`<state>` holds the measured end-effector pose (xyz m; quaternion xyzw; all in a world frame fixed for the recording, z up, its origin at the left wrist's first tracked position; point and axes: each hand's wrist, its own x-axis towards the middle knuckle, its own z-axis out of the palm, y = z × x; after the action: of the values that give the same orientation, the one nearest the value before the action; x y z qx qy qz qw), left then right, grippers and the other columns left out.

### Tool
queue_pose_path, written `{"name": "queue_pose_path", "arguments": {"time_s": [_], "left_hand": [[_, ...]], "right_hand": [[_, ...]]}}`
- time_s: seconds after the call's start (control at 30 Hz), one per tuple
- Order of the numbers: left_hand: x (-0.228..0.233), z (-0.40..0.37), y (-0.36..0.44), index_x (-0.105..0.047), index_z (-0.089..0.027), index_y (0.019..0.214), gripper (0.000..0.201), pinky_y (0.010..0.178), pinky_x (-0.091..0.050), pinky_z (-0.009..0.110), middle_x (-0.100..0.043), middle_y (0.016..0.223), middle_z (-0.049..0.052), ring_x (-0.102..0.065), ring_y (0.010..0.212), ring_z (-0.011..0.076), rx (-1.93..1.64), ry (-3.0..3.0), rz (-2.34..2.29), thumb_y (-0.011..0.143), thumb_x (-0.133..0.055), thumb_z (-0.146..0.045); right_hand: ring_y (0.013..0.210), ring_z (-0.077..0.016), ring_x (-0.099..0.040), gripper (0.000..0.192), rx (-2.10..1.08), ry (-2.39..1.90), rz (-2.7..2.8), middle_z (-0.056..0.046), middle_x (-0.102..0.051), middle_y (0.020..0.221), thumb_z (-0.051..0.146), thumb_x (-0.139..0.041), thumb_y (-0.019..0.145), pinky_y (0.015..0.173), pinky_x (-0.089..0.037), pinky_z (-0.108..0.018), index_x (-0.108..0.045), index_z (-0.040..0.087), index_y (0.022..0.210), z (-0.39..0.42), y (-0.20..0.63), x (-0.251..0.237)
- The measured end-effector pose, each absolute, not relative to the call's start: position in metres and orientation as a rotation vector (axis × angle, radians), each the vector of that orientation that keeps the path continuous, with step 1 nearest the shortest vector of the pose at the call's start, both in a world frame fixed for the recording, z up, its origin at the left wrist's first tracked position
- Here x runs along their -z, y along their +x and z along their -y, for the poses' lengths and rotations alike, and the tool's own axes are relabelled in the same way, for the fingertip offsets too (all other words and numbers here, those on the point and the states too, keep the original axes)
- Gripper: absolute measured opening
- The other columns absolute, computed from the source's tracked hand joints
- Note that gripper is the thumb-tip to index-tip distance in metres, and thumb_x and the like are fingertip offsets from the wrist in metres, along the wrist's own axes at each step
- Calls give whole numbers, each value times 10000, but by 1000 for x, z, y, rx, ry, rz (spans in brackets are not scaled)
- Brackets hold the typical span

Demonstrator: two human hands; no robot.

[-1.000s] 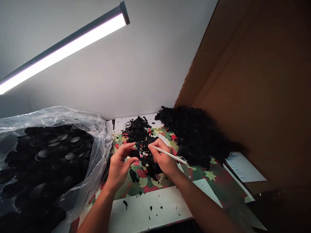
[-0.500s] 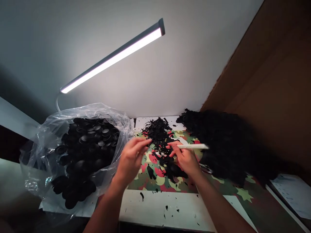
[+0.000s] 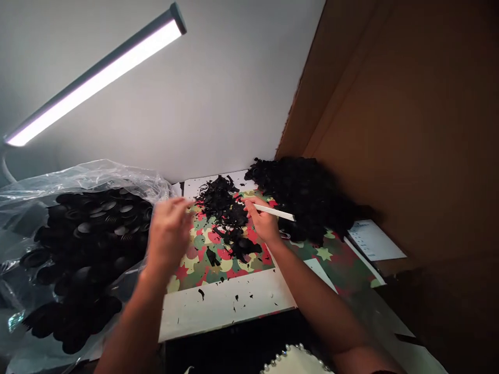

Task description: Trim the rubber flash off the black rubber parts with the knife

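The right hand (image 3: pixel 265 224) is closed around a white stick (image 3: pixel 277 212), pinched between thumb and fingers, just right of the middle of the frame. The left hand (image 3: pixel 167 228), left of centre, is blurred, its fingers bent; whether they meet or hold anything I cannot tell. It is beside the edge of a clear plastic bag (image 3: pixel 101 169) at the lower left, which holds many black round pieces (image 3: pixel 88 228). Between the hands, a heap of black scraps (image 3: pixel 219 197) lies on a patterned sheet (image 3: pixel 195 275). A bigger dark pile (image 3: pixel 312 202) sits right of centre, against a cardboard panel (image 3: pixel 397 130) that fills the right side. Small black bits dot a white strip (image 3: pixel 218 306) at the lower middle. A lit lamp (image 3: pixel 97 80) slants across the upper left.
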<state>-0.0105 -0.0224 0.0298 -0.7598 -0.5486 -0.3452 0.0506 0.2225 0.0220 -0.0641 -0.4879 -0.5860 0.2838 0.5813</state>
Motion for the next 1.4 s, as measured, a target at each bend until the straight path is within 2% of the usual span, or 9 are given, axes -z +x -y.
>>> {"name": "queue_pose_path", "arguments": {"time_s": [0.1, 0.23, 0.4, 0.5, 0.57, 0.73, 0.97, 1.2, 1.4], "left_hand": [[14, 36, 41, -715, -266, 1092, 220, 836, -551, 378, -664, 1011, 65, -656, 914, 241, 752, -2863, 1544, 873, -700, -285], [57, 30, 66, -717, -212, 1011, 290, 743, -567, 382, -590, 980, 63, -649, 860, 255, 574, -2945, 1721, 753, -827, -290], [54, 13, 37, -741, -238, 987, 218, 843, -561, 374, -602, 1071, 64, -646, 966, 234, 1164, -2894, 1863, 779, -793, -279], [39, 11, 19, -754, -251, 1067, 256, 922, -533, 386, -638, 1140, 84, -623, 1095, 254, 1505, -2861, 1948, 824, -740, -329], [32, 12, 12, -762, -250, 1083, 287, 955, -514, 399, -658, 1145, 89, -617, 1122, 267, 1593, -2877, 2007, 817, -739, -355], [28, 11, 7, -775, -259, 1070, 306, 1021, -466, 435, -718, 1139, 77, -623, 1142, 285, 1595, -2895, 2040, 773, -765, -332], [32, 14, 12, -766, -229, 1068, 317, 833, -545, 352, -785, 1035, 59, -700, 940, 245, 1602, -2824, 2118, 760, -730, -295], [39, 19, 21, -751, -203, 992, 228, 744, -544, 315, -767, 956, 67, -704, 839, 224, 1568, -2742, 1966, 770, -743, -257], [42, 27, 25, -727, -228, 994, 199, 699, -525, 284, -702, 875, 34, -666, 765, 183, 1344, -2653, 1758, 838, -654, -127]], "right_hand": [[615, -159, -639, 414, -718, -1125, 1340, -19, -701, 799, 542, -456, 981, 635, -547, -302, -716, 221, 973, -23, 221, 64], [669, -173, -686, 367, -783, -1101, 1282, -36, -714, 847, 534, -508, 951, 675, -574, -316, -688, 216, 994, -22, 219, 62], [726, -191, -712, 221, -854, -997, 1248, -39, -712, 857, 442, -590, 919, 705, -583, -329, -616, 223, 909, -17, 216, 56], [944, -216, -693, 228, -734, -919, 1354, -70, -688, 1024, 373, -534, 956, 880, -557, -386, -579, 224, 789, -12, 214, 52], [1032, -218, -661, 212, -719, -857, 1431, -83, -651, 1142, 319, -476, 980, 947, -526, -404, -594, 222, 832, -8, 213, 50], [853, -182, -622, 284, -810, -837, 1685, -51, -639, 962, 215, -382, 1013, 814, -527, -346, -645, 230, 1119, 0, 208, 45], [844, -186, -622, 60, -788, -834, 1644, -41, -618, 927, 282, -702, 888, 776, -537, -328, -729, 232, 906, -2, 192, 54], [789, -185, -645, 160, -789, -888, 1561, -33, -675, 827, 109, -613, 838, 715, -523, -309, -677, 213, 735, 1, 177, 63], [701, -167, -562, 204, -695, -1010, 1596, -6, -589, 742, 75, -494, 816, 656, -460, -283, -542, 220, 682, 2, 175, 55]]}}
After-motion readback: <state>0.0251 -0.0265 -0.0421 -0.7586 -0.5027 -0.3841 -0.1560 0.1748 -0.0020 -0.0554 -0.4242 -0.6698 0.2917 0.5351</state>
